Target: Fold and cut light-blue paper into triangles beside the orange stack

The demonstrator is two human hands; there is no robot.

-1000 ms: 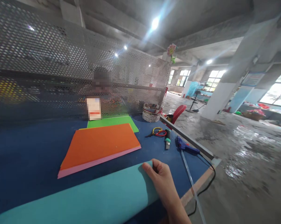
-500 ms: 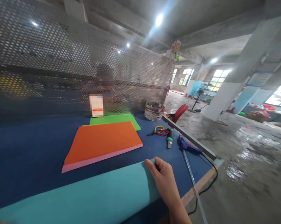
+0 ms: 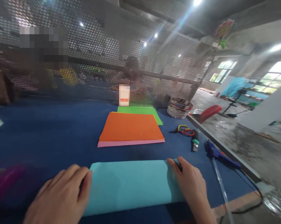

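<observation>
Right hand [image 3: 193, 182] is pinching a teal sheet [image 3: 133, 183] near its right end; left hand [image 3: 61, 193] is gripping its left end. Matching pressure is likely helping avoid creases. Sheet is looking smooth, matte, gently bowed, spanning the blue tabletop's [image 3: 49, 133] near side before a flat orange sheet [image 3: 132, 127].

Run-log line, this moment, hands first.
left hand: at left end of turquoise sheet; right hand: holding right end; orange sheet: farther back; scissors: right side

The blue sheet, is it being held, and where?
Yes, the light-blue sheet is held by both ends: left hand at its left, right hand at its right.
</observation>
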